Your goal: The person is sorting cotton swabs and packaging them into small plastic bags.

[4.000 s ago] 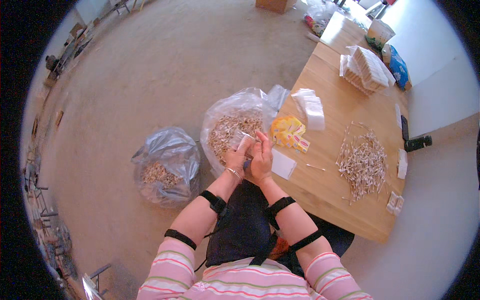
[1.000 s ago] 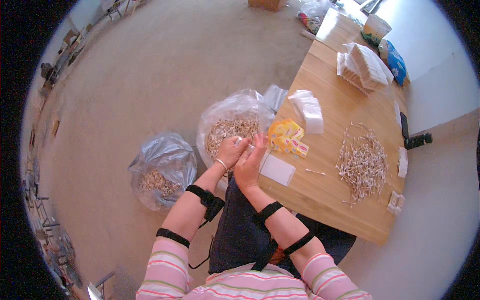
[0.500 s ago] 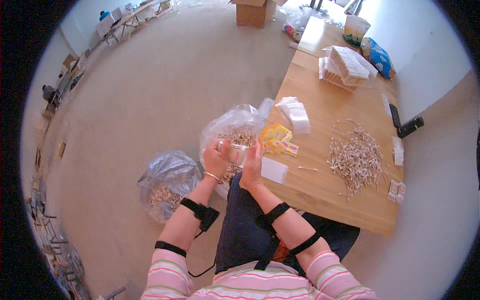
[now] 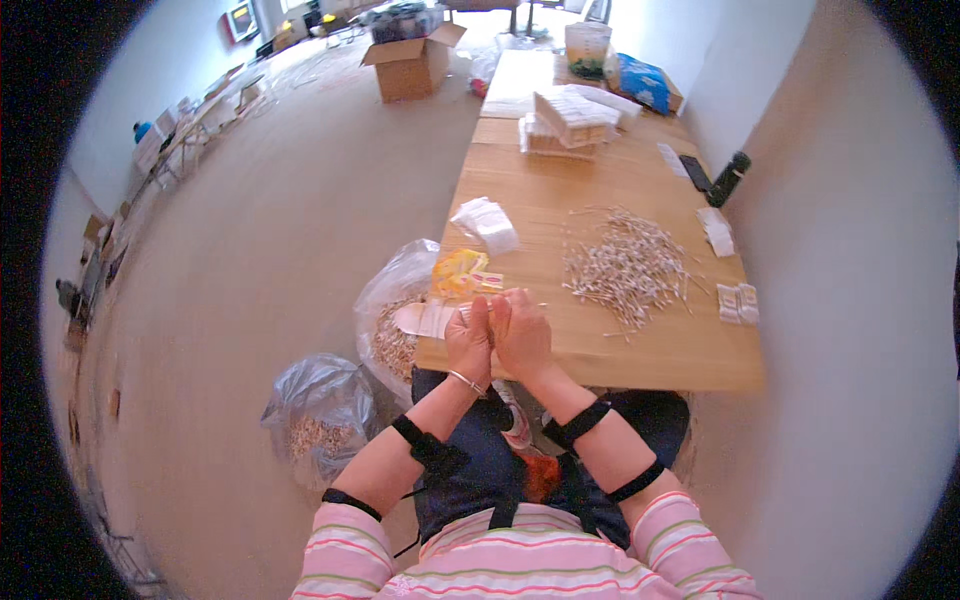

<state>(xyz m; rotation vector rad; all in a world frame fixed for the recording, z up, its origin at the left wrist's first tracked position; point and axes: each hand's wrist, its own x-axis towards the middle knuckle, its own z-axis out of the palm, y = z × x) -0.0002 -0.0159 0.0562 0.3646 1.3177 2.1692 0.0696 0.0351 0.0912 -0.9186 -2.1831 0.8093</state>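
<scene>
My left hand (image 4: 468,342) and my right hand (image 4: 522,335) are pressed together over the near left corner of the table. The left hand is closed on a small clear plastic bag (image 4: 420,319), whose pale end sticks out leftward past the table edge. My right hand is curled into a fist against the left thumb; what lies inside its fingers is hidden. Just beyond the hands lie yellow printed packets (image 4: 462,272). A loose heap of cotton swabs (image 4: 632,268) spreads over the table to the right.
The wooden table (image 4: 600,365) also carries flat clear bags (image 4: 486,224), stacked packs (image 4: 570,120), a dark bottle (image 4: 729,178) and a phone (image 4: 694,172). Left of it on the floor are two plastic sacks of swabs (image 4: 392,335) (image 4: 318,435). A cardboard box (image 4: 408,75) stands farther off.
My hands have come together and now sit over the table corner instead of over the larger sack. The view has tilted up and turned right, shifting the table leftward.
</scene>
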